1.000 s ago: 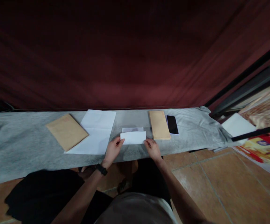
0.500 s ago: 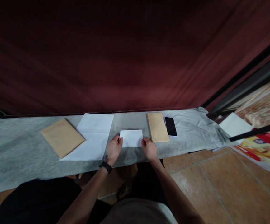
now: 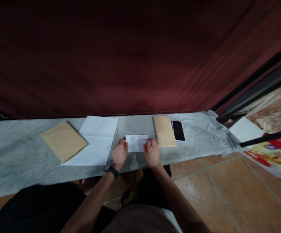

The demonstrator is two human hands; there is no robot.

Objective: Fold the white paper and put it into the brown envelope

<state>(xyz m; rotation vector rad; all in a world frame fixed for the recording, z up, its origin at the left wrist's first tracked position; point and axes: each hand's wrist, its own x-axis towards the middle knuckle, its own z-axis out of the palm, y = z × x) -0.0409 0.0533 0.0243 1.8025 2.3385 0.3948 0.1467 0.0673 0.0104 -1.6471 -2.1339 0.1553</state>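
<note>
A small folded sheet of white paper [image 3: 136, 144] lies in front of me on the grey cloth. My left hand [image 3: 120, 152], with a black band at its wrist, grips the paper's left edge between thumb and curled fingers. At the opposite edge my right hand [image 3: 152, 151] is closed on the paper, its fingers bent over the top. The paper bows slightly along its middle. Larger white sheets [image 3: 95, 142] with a crease lie to the left, partly under a brown envelope [image 3: 64, 141]. To the right of my right hand is a stack of brown envelopes [image 3: 165, 131].
A phone [image 3: 178, 130] with a dark screen lies beside the stacked envelopes. The grey cloth [image 3: 16, 155] covers a long narrow surface, with a dark red curtain [image 3: 130, 64] behind it. At the right are black bars [image 3: 269, 137] and a red and yellow printed box [image 3: 274, 155].
My right hand has shifted slightly left, its fingers now over the paper's right side. The white paper, flat before, now bends a little in the middle.
</note>
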